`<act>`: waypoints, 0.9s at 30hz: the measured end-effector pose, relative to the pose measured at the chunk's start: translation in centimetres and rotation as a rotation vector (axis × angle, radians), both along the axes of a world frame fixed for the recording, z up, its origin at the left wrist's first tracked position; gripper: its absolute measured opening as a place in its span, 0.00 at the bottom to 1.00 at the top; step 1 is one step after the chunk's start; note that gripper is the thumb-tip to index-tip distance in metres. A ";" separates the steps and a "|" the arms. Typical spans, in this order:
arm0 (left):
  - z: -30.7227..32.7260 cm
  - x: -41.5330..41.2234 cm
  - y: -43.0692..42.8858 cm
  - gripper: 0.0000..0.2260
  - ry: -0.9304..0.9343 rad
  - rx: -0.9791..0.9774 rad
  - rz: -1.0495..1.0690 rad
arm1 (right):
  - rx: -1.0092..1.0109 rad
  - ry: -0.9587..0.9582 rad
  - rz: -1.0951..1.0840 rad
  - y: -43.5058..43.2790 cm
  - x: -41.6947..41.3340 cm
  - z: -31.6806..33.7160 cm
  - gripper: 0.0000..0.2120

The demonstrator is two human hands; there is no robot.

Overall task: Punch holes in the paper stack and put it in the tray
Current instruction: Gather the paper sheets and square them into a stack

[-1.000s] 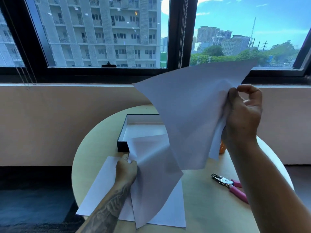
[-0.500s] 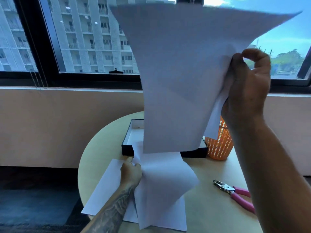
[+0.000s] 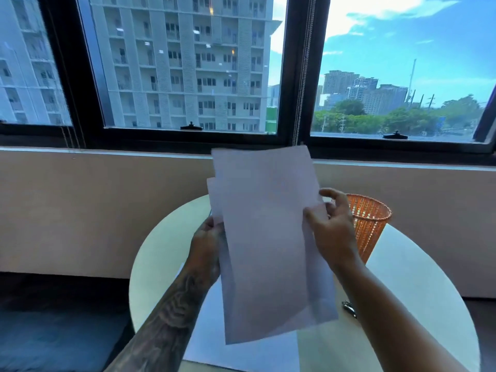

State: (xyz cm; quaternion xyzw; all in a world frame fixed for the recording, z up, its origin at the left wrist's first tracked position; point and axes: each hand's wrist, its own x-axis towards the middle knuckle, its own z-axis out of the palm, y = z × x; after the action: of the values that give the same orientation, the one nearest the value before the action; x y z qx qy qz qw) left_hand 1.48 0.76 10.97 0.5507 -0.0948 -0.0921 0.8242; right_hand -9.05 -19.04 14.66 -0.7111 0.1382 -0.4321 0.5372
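Head view looks down on a round table [image 3: 402,291]. Both hands hold the paper stack [image 3: 265,237] upright in the air above the table, its sheets a little shifted against each other. The left hand [image 3: 208,237] grasps the left edge, with its fingers hidden behind the sheets. The right hand [image 3: 332,229] pinches the right edge, thumb in front. More paper [image 3: 241,353] lies flat on the table below. An orange mesh basket [image 3: 371,226] stands just behind the right hand. The metal tip of a punch [image 3: 349,308] shows beside the right forearm.
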 end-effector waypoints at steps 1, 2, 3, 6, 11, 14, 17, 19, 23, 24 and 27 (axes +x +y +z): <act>0.5 -0.1 0.1 0.08 0.002 -0.043 -0.034 | 0.033 0.043 0.020 -0.3 0.1 -0.5 0.23; 0.7 -0.2 0.3 0.11 0.007 -0.081 -0.076 | 0.095 0.091 0.061 -0.5 0.0 -0.9 0.26; 1.1 -0.1 0.4 0.12 0.023 -0.118 -0.103 | 0.180 0.137 0.116 -0.7 0.1 -1.2 0.25; 1.4 -0.4 0.9 0.13 0.018 -0.105 -0.148 | 0.352 0.252 0.282 -1.1 -0.2 -1.9 0.12; 2.0 -1.1 1.3 0.16 -0.004 -0.110 -0.200 | 0.402 0.142 0.301 -2.1 -1.0 -2.6 0.09; 2.7 -1.5 1.2 0.07 -0.181 0.117 -0.085 | 0.347 0.030 0.269 -2.0 -1.1 -2.5 0.09; 4.6 -1.8 0.7 0.05 -0.307 0.137 -0.002 | 0.283 -0.087 0.261 -1.4 -1.2 -1.5 0.06; 5.8 -1.8 0.5 0.05 -0.373 0.129 0.022 | 0.237 -0.138 0.257 -1.1 -1.4 -0.6 0.05; 4.5 -2.2 0.6 0.05 -0.348 0.113 0.040 | 0.224 -0.135 0.226 -0.8 -2.0 -1.9 0.05; 3.3 -2.4 0.7 0.05 -0.326 0.129 0.048 | 0.243 -0.120 0.220 -0.8 -2.2 -3.0 0.06; -0.5 -3.0 0.7 0.08 -0.255 0.168 0.033 | 0.275 -0.045 0.252 -0.6 -2.9 -6.3 0.07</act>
State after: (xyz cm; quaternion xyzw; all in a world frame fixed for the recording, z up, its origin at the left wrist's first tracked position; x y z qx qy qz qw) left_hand -1.48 1.50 10.45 0.6264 -0.1816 -0.0155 0.7579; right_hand -11.97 -19.63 8.40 -0.6328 0.0938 -0.3544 0.6821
